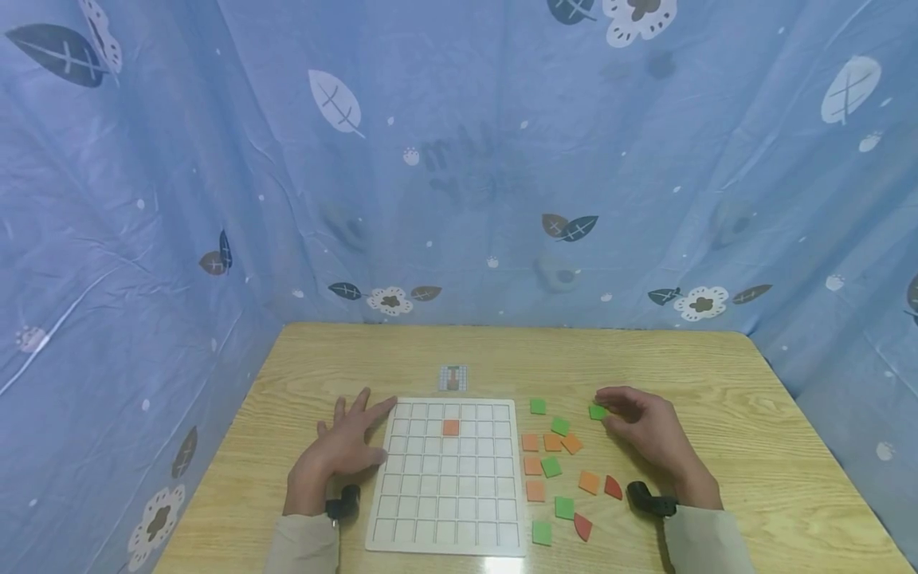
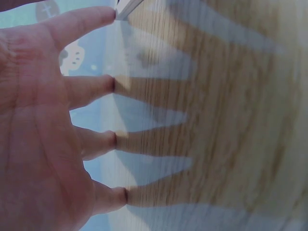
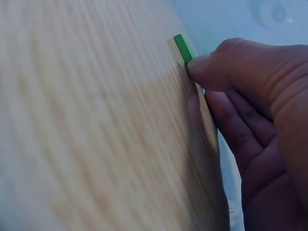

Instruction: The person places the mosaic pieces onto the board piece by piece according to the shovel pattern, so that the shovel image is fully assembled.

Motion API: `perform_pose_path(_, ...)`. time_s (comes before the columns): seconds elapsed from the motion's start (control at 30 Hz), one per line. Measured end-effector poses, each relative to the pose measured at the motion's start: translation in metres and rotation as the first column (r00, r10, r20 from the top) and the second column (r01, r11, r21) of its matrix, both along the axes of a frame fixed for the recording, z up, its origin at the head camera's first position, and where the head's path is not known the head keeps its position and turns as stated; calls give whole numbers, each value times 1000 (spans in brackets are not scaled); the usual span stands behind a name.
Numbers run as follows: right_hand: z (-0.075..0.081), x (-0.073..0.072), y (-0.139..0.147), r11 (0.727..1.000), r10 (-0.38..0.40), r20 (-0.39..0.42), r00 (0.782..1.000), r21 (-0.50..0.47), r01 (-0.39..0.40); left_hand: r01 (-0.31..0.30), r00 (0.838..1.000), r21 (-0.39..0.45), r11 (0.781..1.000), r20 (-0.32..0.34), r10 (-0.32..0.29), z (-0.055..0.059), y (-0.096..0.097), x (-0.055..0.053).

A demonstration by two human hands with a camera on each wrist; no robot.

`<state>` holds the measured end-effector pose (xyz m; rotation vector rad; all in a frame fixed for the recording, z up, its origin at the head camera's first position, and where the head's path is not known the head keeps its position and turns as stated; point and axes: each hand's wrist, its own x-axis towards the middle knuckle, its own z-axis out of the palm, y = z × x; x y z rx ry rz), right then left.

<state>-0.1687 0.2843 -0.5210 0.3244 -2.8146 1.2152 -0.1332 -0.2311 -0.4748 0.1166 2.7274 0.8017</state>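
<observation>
A white grid board [image 1: 441, 485] lies on the wooden table, with one orange square tile [image 1: 451, 428] in a cell of its upper part. My left hand [image 1: 343, 447] has its fingers spread beside the board. Its index fingertip and thumb touch the board's left edge, while the other fingertips rest on the table in the left wrist view. Off to the right, my right hand [image 1: 651, 428] pinches a green square tile [image 1: 597, 412] between thumb and fingers. In the right wrist view that tile [image 3: 182, 47] is down at the tabletop, its near end hidden by the thumb.
Loose green tiles [image 1: 564, 508], orange tiles [image 1: 535, 490] and two red quarter-round tiles [image 1: 613, 487] lie between the board and my right hand. A small pattern card [image 1: 453, 378] lies behind the board. Blue patterned curtains [image 1: 473, 199] stand around the table's back and sides.
</observation>
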Motion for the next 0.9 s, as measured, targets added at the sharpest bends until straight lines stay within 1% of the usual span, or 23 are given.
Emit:
perform_pose_path(0.13,0,1,1,1000,-12,-4,1000,-2,12,-2,1000,0,1000,6,2,1,1,0)
perform_pose_path(0.23,-1,1,3,999,-12,8,1000,-39,13,-4,1000,-2,1000,3,4,1,2,-1)
perform_pose_path(0.3,-2,1,5,997,-9,31,999,-74,11,-3,1000,-3,1000,3,3,2,2,-2)
perform_pose_path(0.4,-3,-1,7,991,-13,61,998,-133,21,-2,1000,-6,1000,4,2,2,2,-2)
perform_pose_path(0.5,-2,-1,6,985,-20,77,997,-167,33,-3,1000,-9,1000,9,3,1,2,-2)
perform_pose_path(0.73,9,2,0,973,-22,59,998,-228,35,-8,1000,-9,1000,7,8,0,2,0)
perform_pose_path(0.9,24,1,-10,957,-12,12,1000,-289,15,-8,1000,-5,1000,1,8,0,2,-1)
